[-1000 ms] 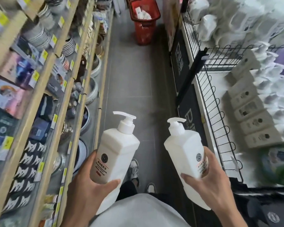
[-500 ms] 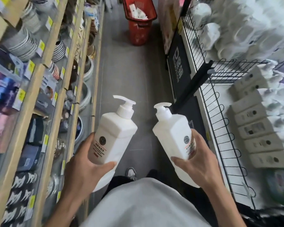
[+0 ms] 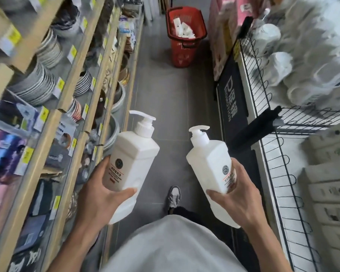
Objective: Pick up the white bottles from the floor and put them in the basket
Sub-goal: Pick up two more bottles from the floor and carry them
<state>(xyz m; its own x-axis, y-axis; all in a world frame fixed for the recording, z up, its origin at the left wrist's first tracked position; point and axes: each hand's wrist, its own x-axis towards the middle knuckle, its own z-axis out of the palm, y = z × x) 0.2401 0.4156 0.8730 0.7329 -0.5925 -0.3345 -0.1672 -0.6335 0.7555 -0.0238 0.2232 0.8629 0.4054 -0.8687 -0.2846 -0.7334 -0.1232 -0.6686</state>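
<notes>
The left hand [image 3: 98, 195] grips the left bottle [image 3: 133, 160]. The thumb lies across the front, low down, and the fingers curl round the far side. The right hand [image 3: 238, 199] grips the right bottle [image 3: 210, 169] the same way, thumb in front and fingers round the side.

Both bottles are white, and each has a pump on top and a round mark on its label. They are up in the air in front of the person's grey shirt [image 3: 171, 244], above the floor [image 3: 165, 91]. The 2 tops lean a little toward each other. The bottles do not touch; there is a gap between them.

The basket [image 3: 182, 54] is red. It stands on the floor at the far end of the aisle, well apart from the hands and bottles. Some white things [image 3: 183, 29] lie inside it, too blurry to name.

1 shoe [image 3: 174, 195] shows on the floor between the 2 bottles.

On the left are shelves [image 3: 67, 107] with yellow tags and stacks of plates [image 3: 37, 81]. On the right is a wire rack [image 3: 273, 154] full of white boxes [image 3: 332, 191] and white packs. A black sign [image 3: 233, 99] hangs on its side.
</notes>
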